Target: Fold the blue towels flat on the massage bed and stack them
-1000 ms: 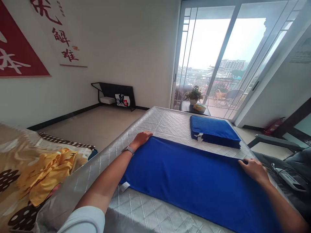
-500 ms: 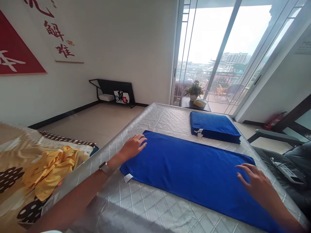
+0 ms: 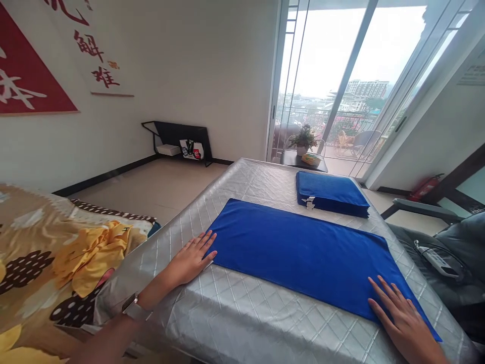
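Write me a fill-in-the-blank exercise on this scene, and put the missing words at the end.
The cloth under the right hand is coloured ____.
The wristband is worn on the ____ arm.
The labels on the folded stack are coloured ____.
The fire extinguisher is coloured ____.

Missing words: blue; left; white; red.

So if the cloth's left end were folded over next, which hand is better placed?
Probably the left hand: it is spread open at the left end of the blue cloth, while the right hand is by the opposite end.
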The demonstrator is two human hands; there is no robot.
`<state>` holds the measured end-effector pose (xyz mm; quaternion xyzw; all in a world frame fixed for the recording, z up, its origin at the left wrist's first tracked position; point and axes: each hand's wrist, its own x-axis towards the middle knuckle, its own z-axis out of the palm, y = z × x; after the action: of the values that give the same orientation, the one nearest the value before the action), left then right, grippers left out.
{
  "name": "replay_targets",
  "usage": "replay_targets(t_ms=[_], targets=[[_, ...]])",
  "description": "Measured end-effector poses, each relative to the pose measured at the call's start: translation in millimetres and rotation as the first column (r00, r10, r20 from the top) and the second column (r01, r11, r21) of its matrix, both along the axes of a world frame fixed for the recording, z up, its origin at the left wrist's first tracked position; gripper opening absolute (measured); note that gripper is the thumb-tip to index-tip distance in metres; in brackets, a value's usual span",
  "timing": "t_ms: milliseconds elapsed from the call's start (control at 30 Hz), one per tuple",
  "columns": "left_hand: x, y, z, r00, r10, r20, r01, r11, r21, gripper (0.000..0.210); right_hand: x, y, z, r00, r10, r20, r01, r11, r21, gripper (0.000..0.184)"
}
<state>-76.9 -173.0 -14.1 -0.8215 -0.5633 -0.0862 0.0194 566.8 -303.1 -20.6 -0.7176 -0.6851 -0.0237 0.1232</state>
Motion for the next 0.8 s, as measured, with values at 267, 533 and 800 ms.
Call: replay_targets(t_ms=[267, 533, 800], targets=[[-30.3, -15.9, 9.2, 0.996, 0.069, -0.06, -0.073, 0.995, -0.063, 0.066, -0.8, -6.2, -8.1, 0.999, 0.006, 0.043, -0.005, 1.0, -0.029, 0.072], [-37.6, -18.4, 13.9, 0.988, 0.097, -0.116, -0.112, 0.986, -0.124, 0.067, 7.0, -12.0, -9.5, 0.995, 0.072, 0.067, -0.07, 0.997, -0.024, 0.069], [-35.2, -18.6, 28.1, 0.984, 0.132, -0.12, -0.151, 0.975, -0.164, 0.074, 34.0, -35.7, -21.4, 0.999, 0.014, 0.05, -0.016, 0.999, 0.045, 0.062]])
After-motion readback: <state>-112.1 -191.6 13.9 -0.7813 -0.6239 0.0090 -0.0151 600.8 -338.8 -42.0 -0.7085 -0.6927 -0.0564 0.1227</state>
